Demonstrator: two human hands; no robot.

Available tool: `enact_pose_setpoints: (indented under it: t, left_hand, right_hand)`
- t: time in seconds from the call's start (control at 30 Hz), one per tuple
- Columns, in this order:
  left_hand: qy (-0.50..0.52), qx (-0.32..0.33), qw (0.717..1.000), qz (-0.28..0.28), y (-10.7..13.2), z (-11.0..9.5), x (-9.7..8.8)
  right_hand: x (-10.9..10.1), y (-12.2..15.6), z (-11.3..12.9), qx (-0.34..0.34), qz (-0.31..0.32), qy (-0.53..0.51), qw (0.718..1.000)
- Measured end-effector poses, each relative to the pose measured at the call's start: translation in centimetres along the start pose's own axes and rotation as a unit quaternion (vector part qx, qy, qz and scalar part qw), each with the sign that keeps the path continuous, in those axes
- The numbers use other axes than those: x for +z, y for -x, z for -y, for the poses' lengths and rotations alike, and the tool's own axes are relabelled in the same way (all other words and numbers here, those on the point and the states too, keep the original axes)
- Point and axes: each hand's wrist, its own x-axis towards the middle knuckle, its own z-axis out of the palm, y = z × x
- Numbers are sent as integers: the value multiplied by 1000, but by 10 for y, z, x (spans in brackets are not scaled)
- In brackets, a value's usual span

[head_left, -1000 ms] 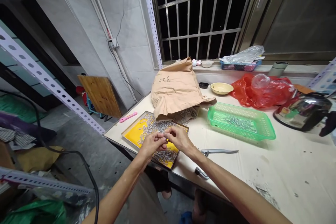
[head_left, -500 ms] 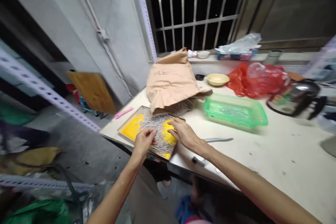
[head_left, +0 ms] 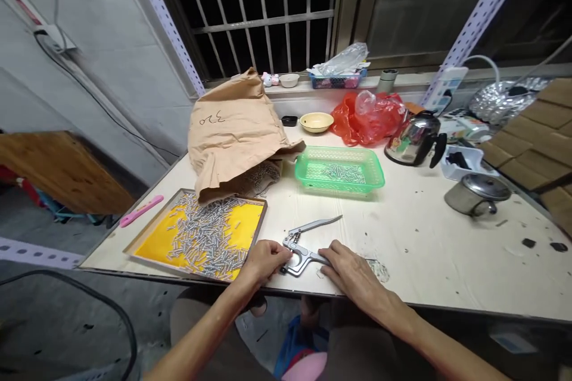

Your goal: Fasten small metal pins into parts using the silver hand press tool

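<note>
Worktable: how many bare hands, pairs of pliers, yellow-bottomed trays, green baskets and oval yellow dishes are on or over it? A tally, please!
Left hand and right hand: 2
Grey pliers: 1
Yellow-bottomed tray: 1
Green basket: 1
Oval yellow dish: 1
Total: 6

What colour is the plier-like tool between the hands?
The plier-like tool is silver-grey, best seen in the head view.

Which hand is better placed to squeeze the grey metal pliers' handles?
The right hand, likely: it is at the end of the lower handle on the grey metal pliers. The left hand is at the head end, farther from the handle ends.
</note>
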Motion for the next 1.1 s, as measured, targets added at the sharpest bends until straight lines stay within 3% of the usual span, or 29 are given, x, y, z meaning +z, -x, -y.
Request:
enact_pose_setpoints:
  t: [0.27, 0.63, 0.83, 1.0, 1.1]
  left_hand:
    - [-72, -52, 996, 6, -7, 0, -1]
    - [30, -148, 983, 106, -9, -9, -3]
    - [-9, -167, 977, 131, -1, -16, 0]
    - [-28, -160, 977, 136, 3, -17, 0]
    - [-38, -145, 979, 141, 2, -13, 0]
  right_hand:
    - [4, -5, -9, -17, -9, 12, 1000]
    - [6, -4, -24, -67, -77, 47, 994]
    - [0, -2, -25, -78, -45, 52, 995]
    - [-19, -10, -37, -103, -43, 38, 993]
    - [-31, -26, -50, -108, 8, 42, 993]
